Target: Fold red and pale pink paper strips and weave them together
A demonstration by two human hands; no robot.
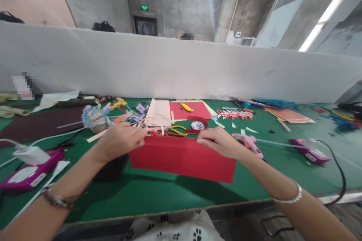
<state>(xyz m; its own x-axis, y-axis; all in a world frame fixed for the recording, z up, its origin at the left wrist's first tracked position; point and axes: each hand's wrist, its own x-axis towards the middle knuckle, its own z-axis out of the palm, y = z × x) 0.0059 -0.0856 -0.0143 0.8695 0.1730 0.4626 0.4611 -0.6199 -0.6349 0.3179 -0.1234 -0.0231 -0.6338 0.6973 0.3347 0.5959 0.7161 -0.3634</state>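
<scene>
I have the red sheet (182, 158) raised above the worktop (141, 199), left of the pink glue gun (254, 147); fingers of the left hand (127, 139) and right hand (216, 141) pinch its upper edge. I'd call it lifted, seemingly uncut; what remains, I can't tell. Its long axis runs crosswise, right end toward the glue gun's side.

Red sheet (181, 160): plain red, flat-faced, wider than tall; paper or card, can't tell which.
Sheet position: center of frame, slightly below the middle.
Sheet pose: broad face toward camera, lower edge sloping down to frame right, shadow below it.
Left hand (123, 140): pinches top edge near sheet's left end.
Right hand (219, 141): pinches top edge right of center, hiding part of it.
</scene>
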